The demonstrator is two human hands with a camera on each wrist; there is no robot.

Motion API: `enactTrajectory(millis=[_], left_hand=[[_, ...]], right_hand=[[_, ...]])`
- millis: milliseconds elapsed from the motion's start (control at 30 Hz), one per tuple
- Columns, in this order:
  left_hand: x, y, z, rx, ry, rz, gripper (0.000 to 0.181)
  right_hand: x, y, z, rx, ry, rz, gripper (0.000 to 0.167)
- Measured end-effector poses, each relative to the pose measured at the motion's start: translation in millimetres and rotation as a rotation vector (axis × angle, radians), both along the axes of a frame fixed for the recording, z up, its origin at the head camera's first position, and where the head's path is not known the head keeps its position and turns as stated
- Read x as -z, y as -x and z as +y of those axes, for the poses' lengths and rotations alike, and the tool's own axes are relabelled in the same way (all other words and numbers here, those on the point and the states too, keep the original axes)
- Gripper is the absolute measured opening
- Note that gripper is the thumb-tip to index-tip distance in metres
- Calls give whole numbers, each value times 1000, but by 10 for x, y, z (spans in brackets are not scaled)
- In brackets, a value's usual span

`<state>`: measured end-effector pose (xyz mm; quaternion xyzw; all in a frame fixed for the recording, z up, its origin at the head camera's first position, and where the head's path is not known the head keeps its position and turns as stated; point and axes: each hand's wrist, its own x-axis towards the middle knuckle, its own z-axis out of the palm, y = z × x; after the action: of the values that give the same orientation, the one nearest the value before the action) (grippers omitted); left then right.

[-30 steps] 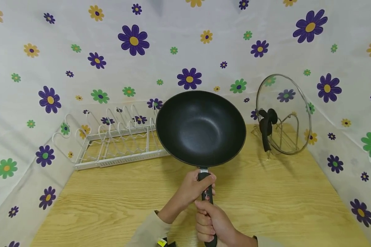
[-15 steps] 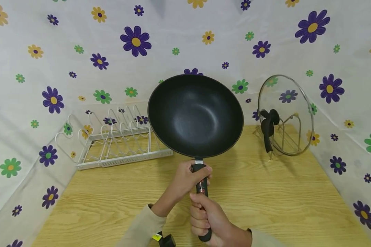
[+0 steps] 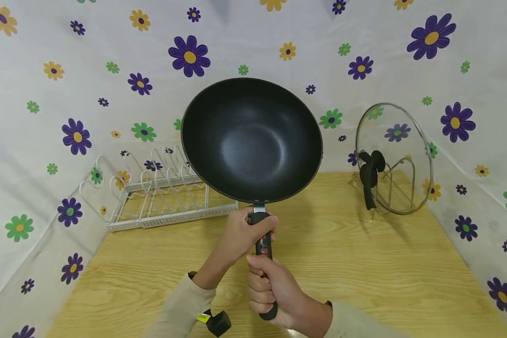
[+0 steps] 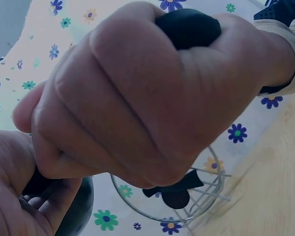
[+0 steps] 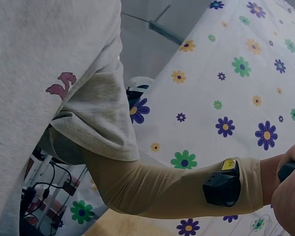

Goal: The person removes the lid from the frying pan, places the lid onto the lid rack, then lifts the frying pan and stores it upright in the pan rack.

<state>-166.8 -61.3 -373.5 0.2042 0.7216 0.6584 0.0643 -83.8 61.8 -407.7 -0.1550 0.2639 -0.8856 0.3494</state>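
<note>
A black wok (image 3: 253, 145) is held up above the table in the head view, its inside facing the camera. The left hand (image 3: 242, 234) grips the upper part of its black handle (image 3: 264, 245), near the metal collar, with the thumb across the top. Just below, the right hand (image 3: 279, 291) wraps its fingers round the lower part of the handle, whose end shows beneath the fist. In the left wrist view, one fist (image 4: 118, 93) closes round the black handle end (image 4: 189, 28), and the other hand (image 4: 14, 182) is at the left edge.
A white wire rack (image 3: 173, 220) stands on the wooden table (image 3: 363, 272) at the left back. At the right back, a glass lid (image 3: 395, 155) with a black knob leans upright in a metal stand (image 3: 413, 183). Flowered cloth (image 3: 236, 37) surrounds the table.
Both hands have raised the wok and shifted it to the left, keeping their hold on the handle. The head view has moved slightly.
</note>
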Motion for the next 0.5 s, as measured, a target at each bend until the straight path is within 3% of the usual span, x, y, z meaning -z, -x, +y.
enactTrajectory(millis=[500], left_hand=[[-240, 123, -283, -144, 144, 64, 24]], right_hand=[[-78, 261, -274, -107, 116, 79, 39]])
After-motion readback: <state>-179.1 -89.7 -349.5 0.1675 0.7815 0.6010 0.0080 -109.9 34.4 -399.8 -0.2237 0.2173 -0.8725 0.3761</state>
